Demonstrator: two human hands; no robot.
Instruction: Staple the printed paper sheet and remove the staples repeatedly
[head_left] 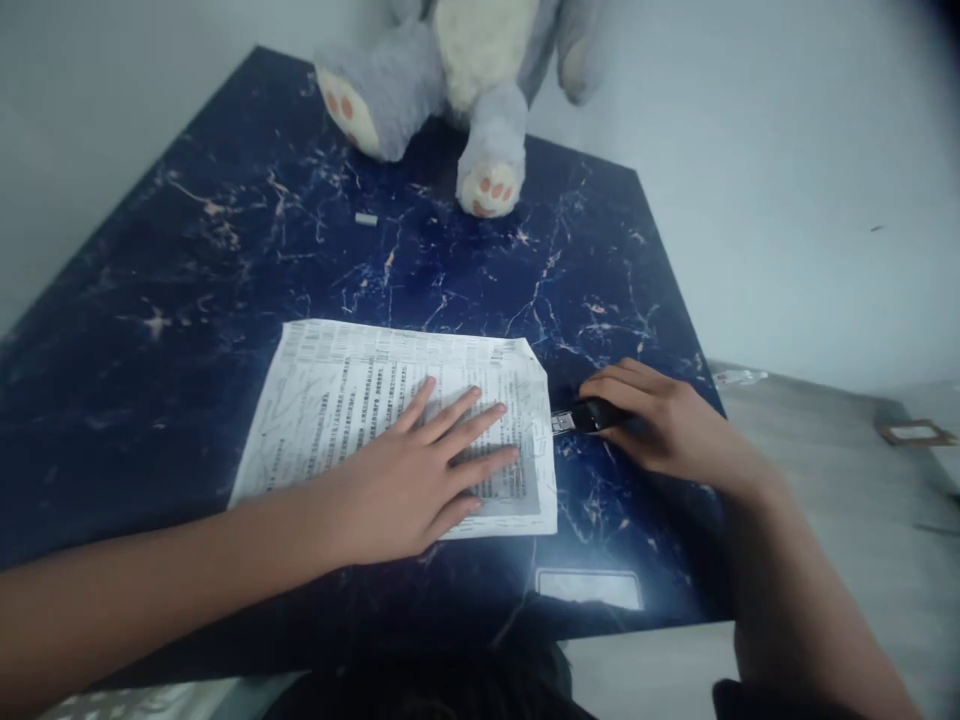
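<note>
The printed paper (352, 415) lies on a dark blue marbled table (150, 400), the left hand (412, 482) flat on it, fingers spread and gripping nothing. Just right of the paper, the right hand (660, 422) has its fingers curled around a black stapler (592, 414), its front end at the paper's edge (whether touching, I cannot tell). Beyond the paper sits a grey plush toy (486, 50).

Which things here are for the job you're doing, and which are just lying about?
For the job:
- printed paper, under the left grip
- black stapler-like tool, in the right grip

Just lying about:
- plush toy
- small pale block
- brown-edged thing on the floor
</note>
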